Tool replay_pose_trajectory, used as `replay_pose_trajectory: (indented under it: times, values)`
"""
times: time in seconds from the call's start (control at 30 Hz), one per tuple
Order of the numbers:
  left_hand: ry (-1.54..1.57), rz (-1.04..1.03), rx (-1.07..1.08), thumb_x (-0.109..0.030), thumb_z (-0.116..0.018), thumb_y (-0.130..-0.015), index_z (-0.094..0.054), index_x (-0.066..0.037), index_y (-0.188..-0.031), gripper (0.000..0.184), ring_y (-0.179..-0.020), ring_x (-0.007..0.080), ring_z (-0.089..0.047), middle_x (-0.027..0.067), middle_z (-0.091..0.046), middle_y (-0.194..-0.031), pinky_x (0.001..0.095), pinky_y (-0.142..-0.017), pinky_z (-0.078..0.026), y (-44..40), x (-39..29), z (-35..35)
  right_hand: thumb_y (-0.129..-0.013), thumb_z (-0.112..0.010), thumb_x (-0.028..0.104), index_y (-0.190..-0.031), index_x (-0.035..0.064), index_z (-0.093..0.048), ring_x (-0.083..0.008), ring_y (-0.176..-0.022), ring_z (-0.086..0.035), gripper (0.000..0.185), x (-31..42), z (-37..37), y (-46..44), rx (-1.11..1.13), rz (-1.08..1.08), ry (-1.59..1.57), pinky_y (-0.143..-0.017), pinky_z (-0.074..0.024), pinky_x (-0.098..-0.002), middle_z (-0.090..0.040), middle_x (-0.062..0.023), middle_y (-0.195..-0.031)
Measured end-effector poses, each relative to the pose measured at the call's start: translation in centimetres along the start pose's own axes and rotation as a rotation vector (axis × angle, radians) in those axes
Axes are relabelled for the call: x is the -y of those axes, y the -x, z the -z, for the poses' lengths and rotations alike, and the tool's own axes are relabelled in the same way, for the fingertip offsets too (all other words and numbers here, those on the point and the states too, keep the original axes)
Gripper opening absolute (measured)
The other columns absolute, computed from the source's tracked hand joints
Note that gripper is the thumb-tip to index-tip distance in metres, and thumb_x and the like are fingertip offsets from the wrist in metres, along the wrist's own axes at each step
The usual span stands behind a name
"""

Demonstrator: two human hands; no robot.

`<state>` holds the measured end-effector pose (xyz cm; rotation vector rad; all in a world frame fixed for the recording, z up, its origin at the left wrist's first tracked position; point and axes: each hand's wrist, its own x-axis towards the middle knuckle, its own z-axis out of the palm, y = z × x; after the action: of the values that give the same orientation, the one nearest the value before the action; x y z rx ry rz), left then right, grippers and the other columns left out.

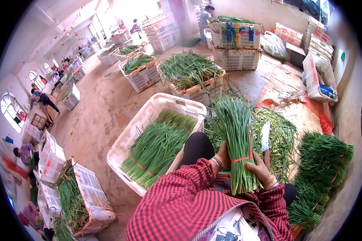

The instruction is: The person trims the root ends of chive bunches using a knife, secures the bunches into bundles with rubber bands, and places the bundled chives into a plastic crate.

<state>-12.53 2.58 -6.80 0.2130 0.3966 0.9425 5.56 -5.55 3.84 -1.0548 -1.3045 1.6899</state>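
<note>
A large bundle of garlic chives (234,132) stands upright in front of me, its cut ends downward and a red band around its lower part. My left hand (222,156) is closed around its left side, and my right hand (261,170) grips the right side near the band. Just beyond my right hand, a knife (265,138) with a wooden handle lies on a heap of loose trimmings (279,142). To the left of my knee, a white plastic crate (120,140) holds several banded chive bundles (153,146).
More banded chive bundles (323,160) are piled along the wall at right. Ahead stand crates of loose chives (197,93) and a stacked pair of crates (236,58). Another chive crate (94,199) is at lower left. People work in the background, including one bending person (46,98).
</note>
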Motion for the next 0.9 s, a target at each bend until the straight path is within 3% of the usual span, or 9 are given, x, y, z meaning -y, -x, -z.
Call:
replay_pose_trajectory:
  times: [0.1,0.23,0.33,0.4,0.47,0.53,0.57,0.67,0.9]
  values:
    - [0.178,0.044,0.434,-0.049,-0.04,-0.096,-0.052,-0.008,-0.131,0.056,-0.12,0.0295,-0.054,0.0135,-0.057,-0.13,0.0454,-0.106,-0.039,-0.9,-0.1,2.0,-0.083,-0.07,0.025,-0.145,-0.002,-0.029,-0.0209,-0.12,-0.048,0.079,1.3,-0.4,0.4,0.025,-0.019,-0.03,-0.103,-0.0381,-0.0322,-0.049,-0.0114,-0.134]
    - [0.284,0.122,0.601,-0.051,-0.042,-0.096,-0.053,-0.007,-0.13,0.057,-0.117,0.029,-0.056,0.0137,-0.058,-0.13,0.0459,-0.103,-0.043,1.4,-1.6,-2.9,-0.084,-0.07,0.025,-0.145,-0.0014,-0.028,-0.0209,-0.122,-0.047,0.079,2.7,-1.9,0.9,0.048,-0.031,-0.066,-0.103,-0.0376,-0.032,-0.047,-0.0117,-0.135]
    - [0.403,0.095,0.717,-0.049,-0.048,-0.094,-0.054,-0.006,-0.13,0.056,-0.106,0.0278,-0.06,0.013,-0.06,-0.124,0.0447,-0.094,-0.049,2.2,-2.6,-6.6,-0.085,-0.069,0.027,-0.146,-0.0009,-0.028,-0.0209,-0.122,-0.047,0.079,2.5,-2.3,1.0,0.032,-0.017,-0.099,-0.103,-0.0376,-0.032,-0.047,-0.0117,-0.136]
    - [0.416,0.02,0.534,-0.05,-0.049,-0.093,-0.049,-0.006,-0.135,0.061,-0.107,0.0307,-0.059,0.0148,-0.057,-0.126,0.0476,-0.094,-0.048,0.2,-2.3,-4.3,-0.086,-0.068,0.029,-0.146,-0.0006,-0.027,-0.0209,-0.122,-0.048,0.078,0.7,-1.7,1.0,0.018,-0.034,-0.152,-0.104,-0.0376,-0.032,-0.047,-0.0115,-0.136]
    - [0.409,0.017,0.482,-0.051,-0.049,-0.093,-0.05,-0.006,-0.135,0.061,-0.106,0.0321,-0.059,0.0155,-0.059,-0.123,0.0481,-0.094,-0.048,0.9,-3.1,-5.8,-0.089,-0.065,0.033,-0.147,0.0,-0.027,-0.0202,-0.121,-0.048,0.077,-2.5,0.0,0.7,0.048,-0.04,-0.144,-0.103,-0.0381,-0.0317,-0.047,-0.0108,-0.136]
    - [0.308,0.039,0.588,-0.052,-0.048,-0.092,-0.05,-0.007,-0.135,0.062,-0.106,0.0318,-0.058,0.0146,-0.059,-0.121,0.0482,-0.093,-0.048,1.1,-3.6,-6.2,-0.091,-0.063,0.037,-0.146,0.0001,-0.03,-0.0191,-0.12,-0.049,0.074,-3.3,0.2,1.2,0.126,-0.024,-0.242,-0.102,-0.0388,-0.0316,-0.048,-0.0096,-0.135]
    - [0.287,-0.003,0.772,-0.047,-0.042,-0.098,-0.046,-0.007,-0.138,0.057,-0.116,0.0281,-0.057,0.0119,-0.055,-0.132,0.0441,-0.1,-0.047,0.7,-4.0,-6.3,-0.091,-0.062,0.038,-0.145,-0.0001,-0.031,-0.0185,-0.119,-0.049,0.073,-3.3,0.5,1.5,0.148,-0.063,-0.302,-0.102,-0.0391,-0.0314,-0.049,-0.0093,-0.134]
    - [0.332,-0.049,0.615,-0.045,-0.039,-0.099,-0.046,-0.007,-0.138,0.055,-0.116,0.0274,-0.057,0.01,-0.056,-0.132,0.0434,-0.1,-0.047,1.1,-4.3,-7.5,-0.092,-0.06,0.039,-0.143,-0.0009,-0.034,-0.0173,-0.117,-0.051,0.07,-3.4,1.4,1.4,0.169,-0.08,-0.374,-0.1,-0.0406,-0.0314,-0.052,-0.0089,-0.131]
    - [0.178,-0.02,0.673,-0.042,-0.042,-0.1,-0.049,-0.009,-0.135,0.049,-0.115,0.0256,-0.058,0.0092,-0.056,-0.131,0.0424,-0.099,-0.048,-0.7,-5.4,-7.2,-0.091,-0.063,0.033,-0.14,-0.0015,-0.037,-0.0172,-0.113,-0.053,0.065,-3.8,1.9,0.7,0.136,-0.015,-0.381,-0.098,-0.0425,-0.0316,-0.054,-0.0087,-0.128]
